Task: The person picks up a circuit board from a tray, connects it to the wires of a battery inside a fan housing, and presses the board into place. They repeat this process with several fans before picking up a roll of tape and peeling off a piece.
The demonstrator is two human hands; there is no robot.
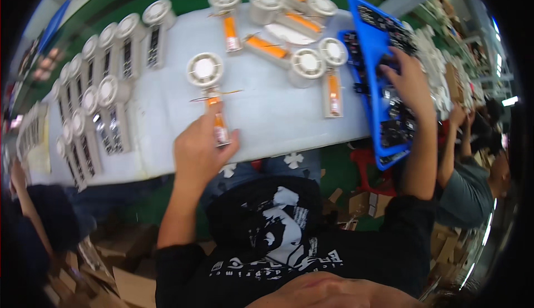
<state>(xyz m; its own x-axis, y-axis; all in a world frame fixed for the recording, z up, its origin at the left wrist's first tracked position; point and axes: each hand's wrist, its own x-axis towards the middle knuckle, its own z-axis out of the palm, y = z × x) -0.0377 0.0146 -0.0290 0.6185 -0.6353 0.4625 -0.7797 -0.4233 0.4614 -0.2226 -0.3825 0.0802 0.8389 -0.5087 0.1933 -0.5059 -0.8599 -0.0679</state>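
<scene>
My left hand (197, 149) is closed around the handle of a white fan-like unit (204, 70) that lies on the table, its round vented head pointing away from me. An orange strip (218, 120) shows in its opened handle, partly under my fingers, and thin wires stick out at the neck. On the right, my right hand (409, 80) reaches over a blue tray (374, 85) of small black parts (394, 133). Its thumb and index finger are apart above the parts, and nothing can be made out between them.
Several similar units with orange strips (267, 46) lie at the table's far side. Rows of units with dark handle insides (128, 46) stand on the left. A red stool (364, 169) and cardboard boxes (133, 286) are below the table. A co-worker (470, 191) sits at the right.
</scene>
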